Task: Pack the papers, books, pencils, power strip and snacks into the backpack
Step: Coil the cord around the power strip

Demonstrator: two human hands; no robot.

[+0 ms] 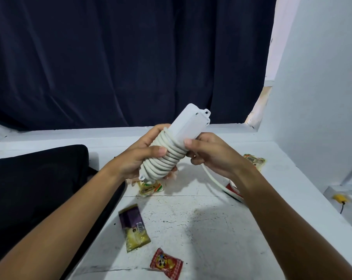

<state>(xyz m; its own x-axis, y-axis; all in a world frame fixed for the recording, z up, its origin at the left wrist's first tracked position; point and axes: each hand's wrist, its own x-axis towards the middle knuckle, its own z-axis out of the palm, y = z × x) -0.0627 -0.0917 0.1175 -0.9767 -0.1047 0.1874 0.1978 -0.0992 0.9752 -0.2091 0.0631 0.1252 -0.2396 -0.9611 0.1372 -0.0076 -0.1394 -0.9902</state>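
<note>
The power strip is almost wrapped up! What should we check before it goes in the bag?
1. Left hand grips the power strip firmly: ok.
2. Cord coiled neatly round the strip: ok.
3. Whole cord wound up: not ok, a loose tail hangs from the right hand.
4. Plug end found: cannot tell.
5. Backpack open: cannot tell.
6. Snacks packed: not ok, several lie on the table.

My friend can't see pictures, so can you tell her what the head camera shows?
Two hands wind a white cord around a white power strip above a white table: the left hand grips the strip, the right hand pinches the cord. Snack packets lie on the table beside a black backpack.
</note>
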